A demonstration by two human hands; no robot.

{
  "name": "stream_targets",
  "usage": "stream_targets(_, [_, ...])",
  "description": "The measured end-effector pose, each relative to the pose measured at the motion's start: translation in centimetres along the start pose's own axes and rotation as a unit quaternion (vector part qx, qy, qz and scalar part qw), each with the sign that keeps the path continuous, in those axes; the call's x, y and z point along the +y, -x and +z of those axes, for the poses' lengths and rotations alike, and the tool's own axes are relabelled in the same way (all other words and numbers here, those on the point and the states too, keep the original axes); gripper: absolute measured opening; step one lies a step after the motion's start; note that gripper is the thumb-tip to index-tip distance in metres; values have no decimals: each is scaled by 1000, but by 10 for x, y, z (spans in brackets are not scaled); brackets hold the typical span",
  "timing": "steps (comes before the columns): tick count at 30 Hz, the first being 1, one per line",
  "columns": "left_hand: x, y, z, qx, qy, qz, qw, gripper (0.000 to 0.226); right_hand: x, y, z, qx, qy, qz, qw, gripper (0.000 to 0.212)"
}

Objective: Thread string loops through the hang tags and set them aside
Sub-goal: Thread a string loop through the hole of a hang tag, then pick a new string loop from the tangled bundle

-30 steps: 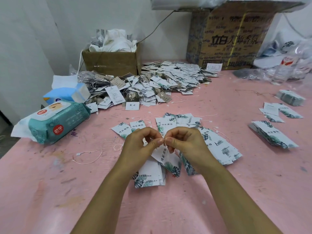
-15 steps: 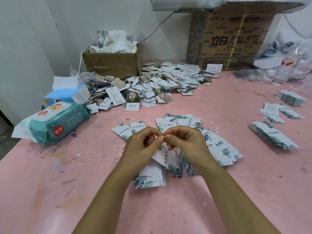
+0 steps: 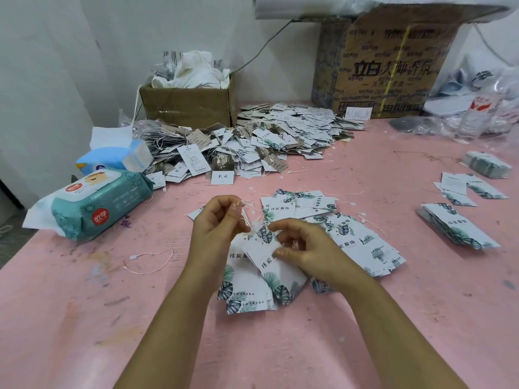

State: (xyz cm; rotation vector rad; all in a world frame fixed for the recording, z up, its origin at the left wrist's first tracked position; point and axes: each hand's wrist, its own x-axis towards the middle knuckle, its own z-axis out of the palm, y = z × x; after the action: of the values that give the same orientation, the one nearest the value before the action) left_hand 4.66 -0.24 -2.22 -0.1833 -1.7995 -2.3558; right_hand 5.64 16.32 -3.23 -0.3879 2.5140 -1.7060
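Observation:
My left hand (image 3: 217, 228) pinches a thin white string loop (image 3: 247, 213) at its upper end, above the pink table. From the string hang white hang tags with green leaf print (image 3: 266, 254). My right hand (image 3: 306, 248) sits just right of them with curled fingers, its thumb and fingertips touching the front tag. Beneath both hands lies a spread of the same leaf-print tags (image 3: 348, 231). More of these tags lie stacked at the right (image 3: 460, 234).
A big heap of strung tags (image 3: 252, 141) fills the back of the pink table (image 3: 393, 304). A wet-wipes pack (image 3: 98, 206) and tissue pack (image 3: 115, 158) lie left. Two cardboard boxes (image 3: 191, 108) stand behind. A loose string loop (image 3: 151, 262) lies left of my arm.
My hands have parted: the left rose and drew the string up, the right dropped to the hanging tags. Before, both pinched together at one spot.

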Motion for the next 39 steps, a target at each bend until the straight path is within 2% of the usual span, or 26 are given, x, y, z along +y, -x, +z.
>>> stream_targets(3, [-1,-3,-2,51,-9,-4,999,16,-2,0,-2,37,-93,5,995,34])
stream_targets(6, [-5,-3,-4,67,-128,10,990,18,-4,-1,-4,80,-189,7,979,28])
stream_targets(9, [-7,0,-4,22,-225,40,973,17,-5,-3,-3,119,-254,10,960,22])
stream_targets(12, [-6,3,-2,-58,-249,26,966,8,-2,-6,-1,162,-264,8,951,19])
stream_targets(15, [-7,6,0,-104,-225,-11,969,30,-1,-7,1,176,-276,4,945,19])
stream_targets(18, [-8,6,0,-84,-179,-19,980,42,-1,-5,2,151,-274,1,950,23])
stream_targets(22, [-8,1,-2,-18,-114,-31,993,37,-4,-1,-2,50,-232,1,972,23])
stream_targets(25, [-10,0,-3,4,-123,-33,992,33,-7,2,-2,-17,-214,-5,977,6])
stream_targets(29, [-14,1,-4,2,-177,-17,984,17,-6,2,0,-8,-196,13,980,15])
stream_targets(32, [-17,1,-6,-3,-294,22,956,9,-4,-1,-2,54,-228,43,971,17])
stream_targets(34, [-20,0,-8,-4,-381,30,924,18,-2,-3,-4,92,-266,75,957,22])
stream_targets(37, [-24,0,-10,-44,-507,-14,861,32,-1,-5,-2,120,-290,108,943,38])
stream_targets(39, [-25,1,-10,-72,-538,-35,839,33,-1,-6,-1,124,-296,112,940,46])
